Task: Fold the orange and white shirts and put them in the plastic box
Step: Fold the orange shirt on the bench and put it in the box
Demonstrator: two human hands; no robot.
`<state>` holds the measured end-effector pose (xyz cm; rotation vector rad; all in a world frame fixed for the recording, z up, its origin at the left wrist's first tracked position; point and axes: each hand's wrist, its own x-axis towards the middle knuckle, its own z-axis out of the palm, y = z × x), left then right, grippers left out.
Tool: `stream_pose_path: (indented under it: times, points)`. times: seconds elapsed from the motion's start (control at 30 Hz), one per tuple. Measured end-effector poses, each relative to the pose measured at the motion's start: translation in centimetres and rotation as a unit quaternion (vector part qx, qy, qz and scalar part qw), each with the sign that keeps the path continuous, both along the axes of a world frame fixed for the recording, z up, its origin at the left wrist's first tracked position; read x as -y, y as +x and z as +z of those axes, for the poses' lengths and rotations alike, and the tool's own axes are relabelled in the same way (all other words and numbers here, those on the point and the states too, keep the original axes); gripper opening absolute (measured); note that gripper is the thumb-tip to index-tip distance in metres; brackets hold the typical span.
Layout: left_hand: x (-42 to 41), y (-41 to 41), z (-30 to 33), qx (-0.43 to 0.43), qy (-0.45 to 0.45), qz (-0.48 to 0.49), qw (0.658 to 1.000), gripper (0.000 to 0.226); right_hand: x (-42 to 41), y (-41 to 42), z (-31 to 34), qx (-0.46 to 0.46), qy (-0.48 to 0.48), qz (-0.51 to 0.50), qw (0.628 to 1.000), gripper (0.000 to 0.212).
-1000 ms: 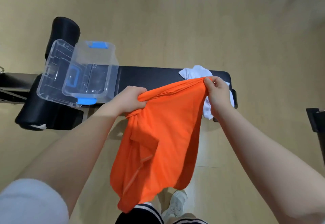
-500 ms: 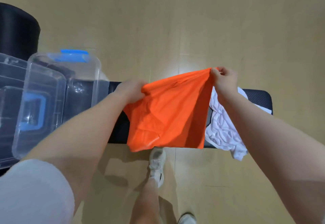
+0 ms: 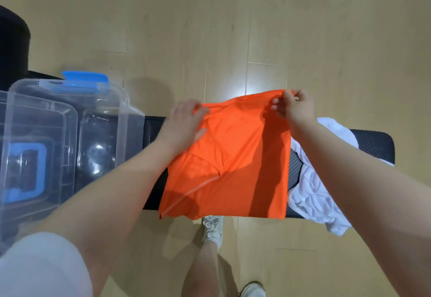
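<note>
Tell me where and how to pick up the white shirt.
Pinch the white shirt at its bunched middle on the black bench, coming from above at the near right. It lies crumpled, partly hanging over the near edge, with the orange shirt against its left side.

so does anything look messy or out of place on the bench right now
Yes: the white shirt lies crumpled at the right end of the black padded bench, spilling over its near edge. The orange shirt overhangs that edge too. The clear plastic box looks fine.
</note>
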<state>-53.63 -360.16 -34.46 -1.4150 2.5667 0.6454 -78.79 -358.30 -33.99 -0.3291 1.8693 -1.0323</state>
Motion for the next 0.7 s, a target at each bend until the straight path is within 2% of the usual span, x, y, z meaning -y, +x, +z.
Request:
stream_pose_path:
  times: [0.07,0.13,0.2,0.27,0.37,0.47,0.5,0.57,0.63,0.7]
  points:
    - [-2.8,0.5,-1.5,-0.012,-0.014,-0.135,0.991,0.048,-0.1,0.7,-0.5,0.011,-0.001,-0.007,1.000,0.024]
    - [-4.2,0.7,-2.7,0.040,0.009,-0.202,0.979,0.055,-0.2,1.2,-0.7,0.020,-0.008,-0.014,1.000,0.024]
    - [-4.6,0.1,-2.5,0.054,0.015,-0.203,0.978,0.052,-0.3,1.4,-0.7,0.018,-0.013,-0.011,1.000,0.023]
    - [-4.2,-0.4,-2.0,0.023,0.006,-0.205,0.979,0.032,-0.5,1.4,-0.4,0.018,-0.019,-0.010,1.000,0.023]
    - [-2.8,0.9,-1.4,0.002,-0.011,-0.197,0.980,0.037,-0.6,1.2,0.3,0.028,-0.028,-0.019,0.999,0.023]
    - [-0.5,2.3,0.0,0.059,-0.014,-0.099,0.993,0.062,-0.5,0.7,0.8,0.034,-0.026,-0.017,0.999,0.022]
    - [0.3,2.6,0.3,0.099,-0.006,-0.029,0.995,0.064,-0.3,0.5,0.9,0.035,-0.025,-0.018,0.999,0.023]
    - [2.1,2.4,0.7,0.150,0.025,0.128,0.980,0.052,0.0,0.2,1.1,0.039,-0.020,-0.019,0.999,0.025]
    - [3.8,1.1,0.7,0.098,0.042,0.228,0.968,0.042,0.3,0.0,1.1,0.048,-0.014,-0.019,0.999,0.026]
    - [5.4,-0.8,-0.2,0.030,0.063,0.214,0.974,0.037,0.5,-0.2,1.0,0.055,-0.007,-0.023,0.998,0.025]
